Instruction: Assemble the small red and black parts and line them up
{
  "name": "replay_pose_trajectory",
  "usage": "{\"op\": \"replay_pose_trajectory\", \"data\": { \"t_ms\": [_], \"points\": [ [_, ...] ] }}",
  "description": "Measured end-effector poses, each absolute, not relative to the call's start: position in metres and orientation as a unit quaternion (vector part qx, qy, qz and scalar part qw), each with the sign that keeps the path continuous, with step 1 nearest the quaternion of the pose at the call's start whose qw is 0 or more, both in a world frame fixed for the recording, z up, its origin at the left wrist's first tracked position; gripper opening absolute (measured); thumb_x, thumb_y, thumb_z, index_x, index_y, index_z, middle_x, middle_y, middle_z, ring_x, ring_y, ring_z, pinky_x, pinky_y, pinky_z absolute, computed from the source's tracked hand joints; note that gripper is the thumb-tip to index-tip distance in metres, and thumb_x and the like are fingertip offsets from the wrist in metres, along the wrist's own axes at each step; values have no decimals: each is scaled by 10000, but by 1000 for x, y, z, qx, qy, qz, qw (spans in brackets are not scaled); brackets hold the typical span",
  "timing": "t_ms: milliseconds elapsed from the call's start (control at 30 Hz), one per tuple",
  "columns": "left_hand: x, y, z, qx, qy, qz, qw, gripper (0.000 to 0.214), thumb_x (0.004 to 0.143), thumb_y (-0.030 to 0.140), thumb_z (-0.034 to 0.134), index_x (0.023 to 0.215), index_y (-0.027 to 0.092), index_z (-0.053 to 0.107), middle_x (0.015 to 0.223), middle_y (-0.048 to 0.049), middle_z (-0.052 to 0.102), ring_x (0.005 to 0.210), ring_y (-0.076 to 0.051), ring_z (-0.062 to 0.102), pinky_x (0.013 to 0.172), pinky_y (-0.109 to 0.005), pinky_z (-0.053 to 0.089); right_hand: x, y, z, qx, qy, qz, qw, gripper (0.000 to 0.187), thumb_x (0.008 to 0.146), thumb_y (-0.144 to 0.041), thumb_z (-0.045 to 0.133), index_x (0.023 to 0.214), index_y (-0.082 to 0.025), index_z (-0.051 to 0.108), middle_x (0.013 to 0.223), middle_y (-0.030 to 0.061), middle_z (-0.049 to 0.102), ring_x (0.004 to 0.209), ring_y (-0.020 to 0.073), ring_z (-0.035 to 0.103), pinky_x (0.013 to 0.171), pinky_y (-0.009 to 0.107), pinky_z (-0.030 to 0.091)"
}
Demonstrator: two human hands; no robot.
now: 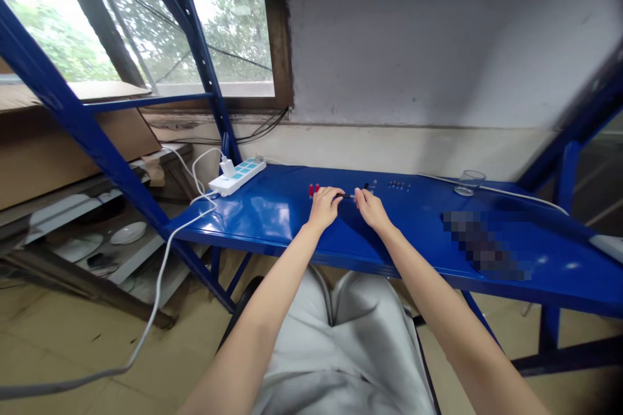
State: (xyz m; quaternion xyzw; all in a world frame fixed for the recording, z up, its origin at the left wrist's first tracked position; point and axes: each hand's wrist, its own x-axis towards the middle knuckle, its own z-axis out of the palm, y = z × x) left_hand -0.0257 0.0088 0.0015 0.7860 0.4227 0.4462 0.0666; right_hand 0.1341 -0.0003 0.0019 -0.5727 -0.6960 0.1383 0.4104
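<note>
Both hands meet over the middle of the blue table [272,207]. My left hand [324,206] is closed on one end of a slim black pen-like rod [344,195], which lies level. Pinched at the other end, where the rod looks pale, is my right hand [372,209]; its fingertips partly cover that end. Two small red pieces [311,190] stand just behind my left hand. Behind my right hand are a small black piece [366,186] and a small clear piece [374,183]. Several tiny metallic pieces [399,185] sit in a row further right.
A white power strip [238,176] with a plugged-in charger stands at the table's left, its cable hanging over the edge. At right are a clear glass cup [470,183] and a blurred-out dark object [481,246]. Blue frame posts [195,45] rise at the sides.
</note>
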Motion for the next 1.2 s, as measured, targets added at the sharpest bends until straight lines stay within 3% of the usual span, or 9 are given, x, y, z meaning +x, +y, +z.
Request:
{"op": "replay_pose_trajectory", "data": {
  "t_ms": [200,533,833,1200],
  "points": [
    [-21,12,-5,776,380,485,131,169,817,176,516,946,201,621,957,-38,648,927,-167,531,884,-316,407,136,-4,-1,-555,-713,107,415,466,885,-552,215,633,-222,427,543,12,516,530,145,502,568,236,337],
    [-22,11,-2,741,391,502,217,137,799,183,545,903,190,633,858,-24,649,845,-146,546,825,-276,427,136,-6,-3,-552,-721,42,416,482,892,-539,188,661,-214,459,594,40,550,563,150,515,580,232,336],
    [-21,12,-1,751,385,489,218,171,872,265,429,850,190,581,752,3,612,770,-130,538,770,-243,407,132,-10,1,-543,-718,40,434,505,888,-555,181,636,-212,453,563,34,530,535,141,500,567,232,332],
    [-20,16,-6,721,408,497,259,404,915,413,263,653,171,451,647,-3,494,649,-122,475,674,-249,369,126,-8,-4,-513,-737,-30,440,426,919,-443,248,642,-200,461,586,30,539,539,128,496,549,231,310]
  ]
}}
